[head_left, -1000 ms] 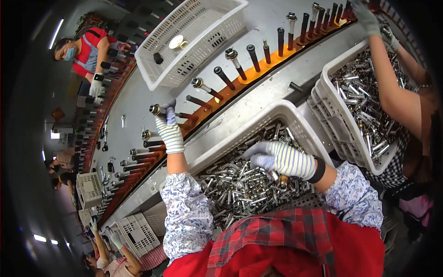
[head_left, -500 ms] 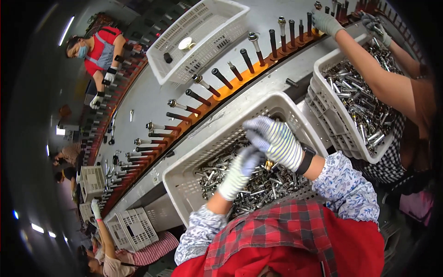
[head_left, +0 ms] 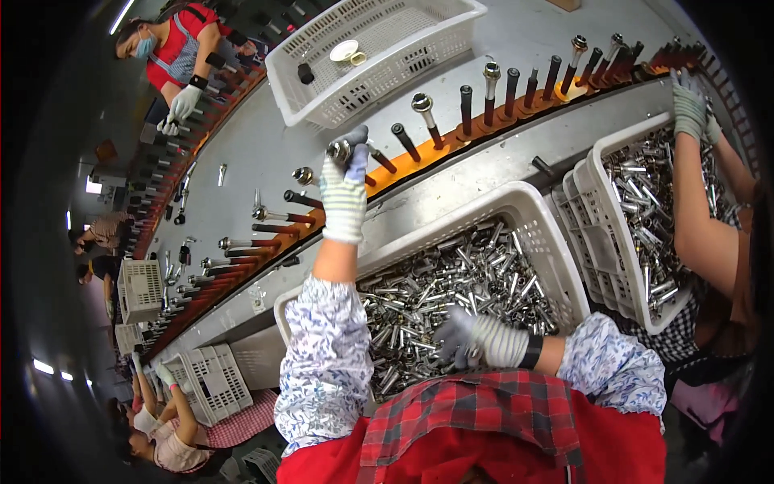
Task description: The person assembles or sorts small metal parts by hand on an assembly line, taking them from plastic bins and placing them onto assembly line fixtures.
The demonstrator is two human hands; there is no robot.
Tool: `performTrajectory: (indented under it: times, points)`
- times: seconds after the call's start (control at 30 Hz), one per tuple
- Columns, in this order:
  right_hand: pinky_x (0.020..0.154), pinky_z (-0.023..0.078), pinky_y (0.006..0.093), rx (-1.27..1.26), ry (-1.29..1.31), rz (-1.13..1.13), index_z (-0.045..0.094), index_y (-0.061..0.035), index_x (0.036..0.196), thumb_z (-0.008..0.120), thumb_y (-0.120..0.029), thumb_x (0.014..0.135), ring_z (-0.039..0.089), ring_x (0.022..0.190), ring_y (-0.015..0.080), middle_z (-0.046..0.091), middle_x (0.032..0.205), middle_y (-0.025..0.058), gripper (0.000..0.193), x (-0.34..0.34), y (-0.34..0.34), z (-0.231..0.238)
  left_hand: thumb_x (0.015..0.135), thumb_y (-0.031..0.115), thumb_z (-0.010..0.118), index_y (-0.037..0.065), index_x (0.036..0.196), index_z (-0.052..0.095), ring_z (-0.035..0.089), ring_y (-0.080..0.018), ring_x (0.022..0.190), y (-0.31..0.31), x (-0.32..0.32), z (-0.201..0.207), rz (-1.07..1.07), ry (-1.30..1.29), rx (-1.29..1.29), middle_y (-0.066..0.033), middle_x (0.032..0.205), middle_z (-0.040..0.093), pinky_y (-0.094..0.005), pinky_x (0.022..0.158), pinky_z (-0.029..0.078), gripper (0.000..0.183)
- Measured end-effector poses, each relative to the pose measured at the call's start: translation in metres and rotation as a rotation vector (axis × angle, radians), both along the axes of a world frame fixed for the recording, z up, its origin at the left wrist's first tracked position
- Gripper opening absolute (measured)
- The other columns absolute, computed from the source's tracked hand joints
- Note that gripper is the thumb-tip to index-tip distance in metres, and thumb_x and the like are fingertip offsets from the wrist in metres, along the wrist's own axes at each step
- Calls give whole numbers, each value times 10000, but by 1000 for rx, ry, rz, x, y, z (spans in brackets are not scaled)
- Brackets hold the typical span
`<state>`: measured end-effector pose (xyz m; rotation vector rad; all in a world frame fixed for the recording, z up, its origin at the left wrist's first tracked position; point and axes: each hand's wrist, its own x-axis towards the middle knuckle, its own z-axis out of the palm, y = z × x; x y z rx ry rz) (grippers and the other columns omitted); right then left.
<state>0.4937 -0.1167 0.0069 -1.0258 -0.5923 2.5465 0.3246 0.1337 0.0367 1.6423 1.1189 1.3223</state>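
Observation:
My left hand (head_left: 343, 194), in a striped white glove with grey fingertips, reaches over the curved line of upright dark-red pegs (head_left: 435, 137). Its fingers are closed around a shiny metal fitting (head_left: 339, 152) with a wide round head. Similar silver fittings and black sleeves sit on the neighbouring pegs. Low over the near side of a grey-white crate (head_left: 574, 278) is my right hand (head_left: 490, 339), gloved the same way. Its fingers are curled down among the loose metal parts (head_left: 419, 302); what they hold, if anything, is hidden.
Behind the line stands another pale crate (head_left: 379, 89) holding a small white dish (head_left: 344, 51) and a black piece. At right, a co-worker's gloved hands (head_left: 689, 109) are above a second parts crate (head_left: 598, 161). Another co-worker (head_left: 181, 56) stands across the table.
My left hand has left my right hand over the crate and moved forward and left to the pegs. My right hand has dropped toward the parts. The view has shifted slightly.

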Motion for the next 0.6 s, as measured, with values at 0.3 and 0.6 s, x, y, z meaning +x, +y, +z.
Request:
performTrajectory:
  times: [0.3, 0.6]
  points:
    - [878, 422, 250, 289, 149, 141, 490, -40, 1284, 543, -332, 908, 495, 918, 92, 543, 1035, 13, 479, 3, -6, 3, 927, 115, 534, 9, 1077, 604, 595, -179, 897, 22, -71, -39, 177, 41, -100, -80, 992, 658, -315, 843, 452, 196]
    - [804, 507, 290, 10, -18, -430, 494, 19, 1187, 608, -321, 871, 630, 866, 176, 634, 842, 73, 478, 29, -10, 27, 861, 52, 524, 1, 1215, 509, 584, -307, 1024, -109, -96, -26, 188, 486, 332, -194, 1105, 598, -381, 912, 452, 358]
